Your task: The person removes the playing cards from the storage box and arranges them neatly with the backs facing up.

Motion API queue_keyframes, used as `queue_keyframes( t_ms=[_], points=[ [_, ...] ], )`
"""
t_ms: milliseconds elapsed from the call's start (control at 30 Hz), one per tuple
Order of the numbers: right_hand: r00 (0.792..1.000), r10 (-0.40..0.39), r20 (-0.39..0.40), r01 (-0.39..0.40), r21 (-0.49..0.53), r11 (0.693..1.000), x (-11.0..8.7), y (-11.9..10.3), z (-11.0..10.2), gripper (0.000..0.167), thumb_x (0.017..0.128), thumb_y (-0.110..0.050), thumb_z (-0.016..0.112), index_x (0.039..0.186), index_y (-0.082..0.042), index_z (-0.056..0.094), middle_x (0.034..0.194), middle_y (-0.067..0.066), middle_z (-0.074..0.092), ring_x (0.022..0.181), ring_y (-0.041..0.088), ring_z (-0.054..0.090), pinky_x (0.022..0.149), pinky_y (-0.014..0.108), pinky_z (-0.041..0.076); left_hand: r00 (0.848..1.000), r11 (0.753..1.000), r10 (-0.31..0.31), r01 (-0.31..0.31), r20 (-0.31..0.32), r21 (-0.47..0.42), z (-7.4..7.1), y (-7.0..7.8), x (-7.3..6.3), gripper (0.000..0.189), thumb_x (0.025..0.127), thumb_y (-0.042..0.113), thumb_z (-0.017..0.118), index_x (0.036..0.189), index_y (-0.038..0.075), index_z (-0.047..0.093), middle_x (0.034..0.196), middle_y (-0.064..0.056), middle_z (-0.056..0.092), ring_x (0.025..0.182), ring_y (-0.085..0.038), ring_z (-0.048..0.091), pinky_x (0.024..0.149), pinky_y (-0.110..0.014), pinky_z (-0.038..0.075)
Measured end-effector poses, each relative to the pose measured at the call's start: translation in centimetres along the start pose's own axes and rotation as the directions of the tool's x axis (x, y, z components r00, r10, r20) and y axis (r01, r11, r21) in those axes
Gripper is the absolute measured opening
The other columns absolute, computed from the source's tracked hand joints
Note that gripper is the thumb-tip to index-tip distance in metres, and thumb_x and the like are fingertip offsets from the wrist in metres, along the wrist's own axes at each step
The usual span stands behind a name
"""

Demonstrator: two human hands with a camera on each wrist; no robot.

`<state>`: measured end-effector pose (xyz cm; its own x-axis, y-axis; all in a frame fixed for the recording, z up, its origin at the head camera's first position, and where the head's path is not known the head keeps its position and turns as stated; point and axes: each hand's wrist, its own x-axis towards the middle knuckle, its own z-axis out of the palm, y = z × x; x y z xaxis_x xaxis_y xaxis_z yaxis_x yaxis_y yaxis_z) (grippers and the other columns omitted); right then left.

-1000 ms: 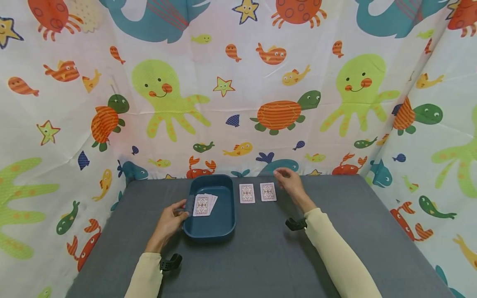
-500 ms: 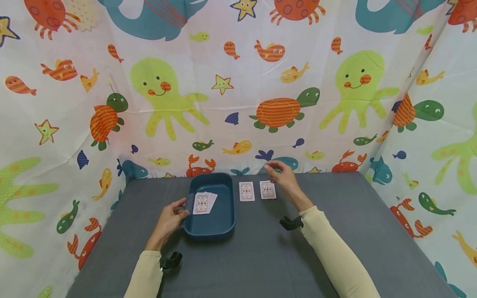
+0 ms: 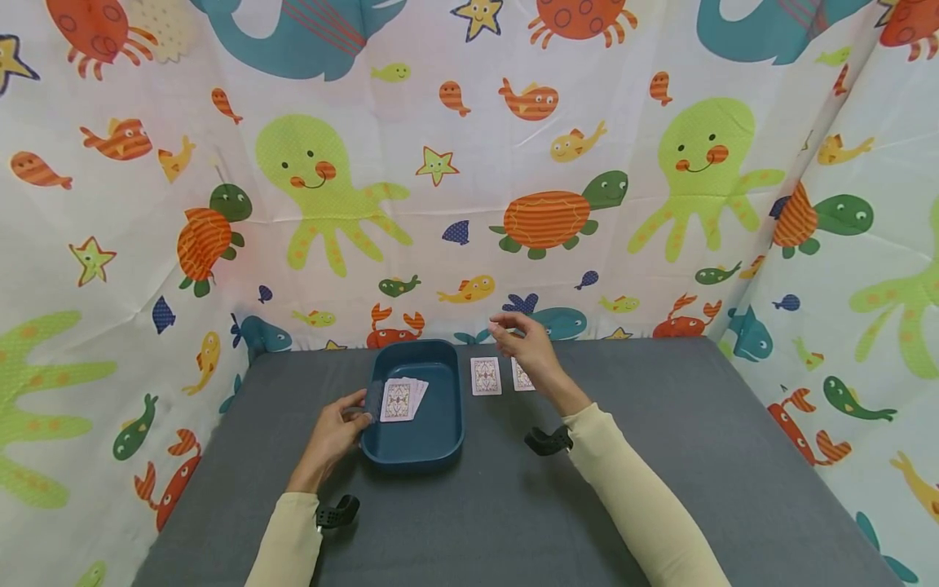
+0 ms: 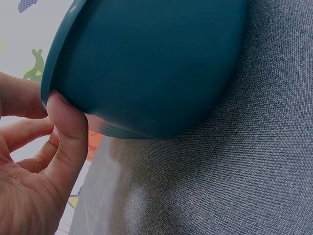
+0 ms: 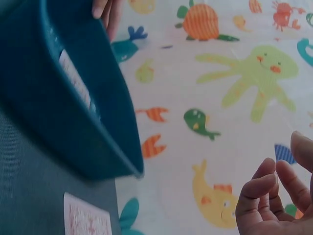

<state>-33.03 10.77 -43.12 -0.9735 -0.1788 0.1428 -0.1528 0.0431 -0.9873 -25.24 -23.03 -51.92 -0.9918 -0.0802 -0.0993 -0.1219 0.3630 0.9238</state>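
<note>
My left hand (image 3: 330, 440) pinches the left rim of a blue rectangular tray (image 3: 440, 416); in the left wrist view the thumb (image 4: 68, 122) presses the tray's wall while the fingers sit behind the rim. Inside, toward the left, lies a slightly fanned stack of face-down playing cards (image 3: 397, 402). My right hand (image 3: 531, 350) hovers over the far side of the table with fingers loosely bent and nothing between them, as the right wrist view of the hand (image 5: 274, 200) shows. Under it lies one face-down card (image 3: 522, 377), partly hidden. Another card (image 3: 486, 377) lies just right of the tray.
A dark grey cloth covers the table (image 3: 469, 522). Behind and at both sides hangs a white curtain (image 3: 469, 220) printed with sea animals, meeting the table's far edge.
My right hand has moved left, from the right of the farther card to above and between the two cards on the table. The left hand and tray stay in place.
</note>
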Motion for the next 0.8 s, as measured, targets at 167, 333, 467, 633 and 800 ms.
queue_keyframes(
  t_ms=[167,333,467,633,800],
  points=[
    [1.0,-0.003,0.014,0.003,-0.007,1.0,-0.1,-1.0,2.1,0.033,0.093,-0.029,0.067,0.119,-0.01,0.064,0.106,0.003,0.061,0.09,0.019,0.06,0.076,0.029,0.05,1.0,1.0,0.001,-0.001,0.004,-0.001,0.0,0.0,0.0,0.054,0.095,0.006,0.059,0.147,0.005,0.043,0.137,-0.018,0.049,0.092,-0.023,0.055,0.058,-0.03,0.049],
    [0.999,0.007,0.033,-0.007,-0.005,1.0,0.0,-1.1,4.0,0.031,0.093,-0.031,0.067,0.118,-0.012,0.065,0.11,0.005,0.063,0.092,0.02,0.062,0.08,0.033,0.052,1.0,1.0,-0.006,0.006,0.01,0.005,0.0,0.0,-0.1,0.054,0.095,0.006,0.058,0.147,0.005,0.043,0.136,-0.018,0.049,0.092,-0.023,0.055,0.059,-0.031,0.049],
    [0.998,0.019,0.061,-0.02,0.018,1.0,0.1,-1.4,5.4,0.03,0.094,-0.029,0.066,0.119,-0.012,0.065,0.111,0.007,0.063,0.092,0.016,0.062,0.086,0.039,0.051,1.0,1.0,-0.011,0.011,0.005,0.013,0.0,0.1,-0.2,0.054,0.095,0.007,0.058,0.147,0.006,0.043,0.137,-0.018,0.049,0.093,-0.022,0.055,0.06,-0.031,0.049],
    [0.998,0.019,0.056,-0.021,0.033,0.999,0.5,-0.8,7.2,0.027,0.095,-0.025,0.065,0.118,-0.011,0.065,0.099,0.002,0.061,0.09,0.019,0.059,0.083,0.037,0.051,1.0,1.0,-0.01,0.01,0.003,0.016,-0.1,0.0,-0.1,0.054,0.096,0.008,0.058,0.147,0.006,0.043,0.138,-0.018,0.049,0.094,-0.022,0.055,0.061,-0.03,0.049],
    [0.998,0.027,0.057,-0.027,0.014,1.0,0.5,-0.5,8.6,0.029,0.094,-0.024,0.066,0.118,-0.008,0.065,0.097,0.001,0.059,0.092,0.021,0.058,0.074,0.026,0.048,1.0,1.0,-0.015,0.015,0.003,0.012,-0.1,0.0,0.0,0.054,0.095,0.009,0.059,0.147,0.007,0.043,0.138,-0.018,0.048,0.093,-0.022,0.055,0.06,-0.029,0.049]
  ],
)
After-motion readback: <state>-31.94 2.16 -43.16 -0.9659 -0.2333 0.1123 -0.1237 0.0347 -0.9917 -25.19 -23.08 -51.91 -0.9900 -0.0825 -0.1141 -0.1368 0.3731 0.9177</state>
